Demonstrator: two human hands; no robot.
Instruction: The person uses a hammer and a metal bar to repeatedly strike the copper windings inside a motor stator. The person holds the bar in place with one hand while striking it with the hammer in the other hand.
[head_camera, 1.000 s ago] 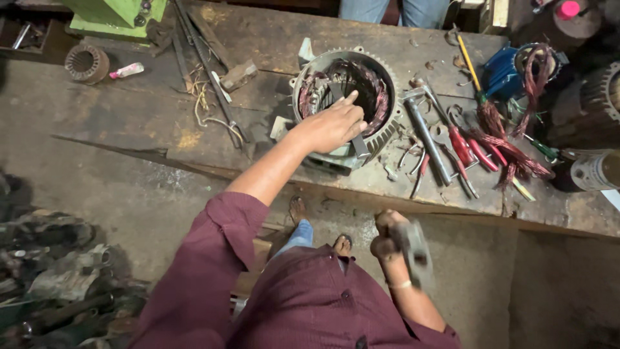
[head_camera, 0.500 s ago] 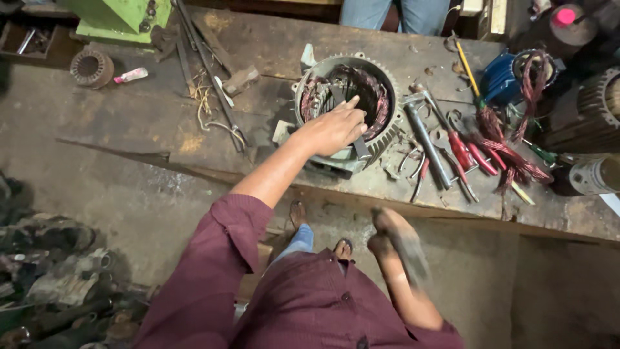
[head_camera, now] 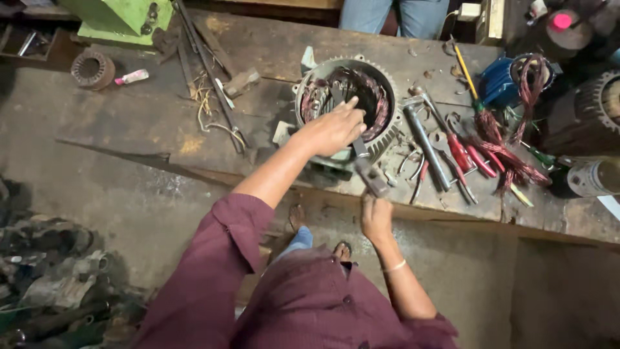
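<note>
A round motor stator (head_camera: pixel 385 131) with copper windings inside lies on the worn wooden workbench (head_camera: pixel 142 123). My left hand (head_camera: pixel 332 129) rests on its near rim, fingers curled around a dark metal tool (head_camera: pixel 340 97) that stands in the windings, index finger stretched out. My right hand (head_camera: pixel 376 216) is just below the bench edge and grips a grey hammer (head_camera: pixel 369 173). The hammer's head is up close under my left hand.
Red-handled pliers (head_camera: pixel 462 152), a long grey tool (head_camera: pixel 426 145) and a bundle of copper wire (head_camera: pixel 510 161) lie right of the stator. A green machine (head_camera: pixel 119 16) and a small ring (head_camera: pixel 92 69) sit far left. Another person's legs (head_camera: pixel 397 16) stand behind the bench. Scrap metal (head_camera: pixel 51 278) lies on the floor.
My right hand has swung the hammer up from beside my lap to the bench edge, close under my left hand. My left hand stays on the stator.
</note>
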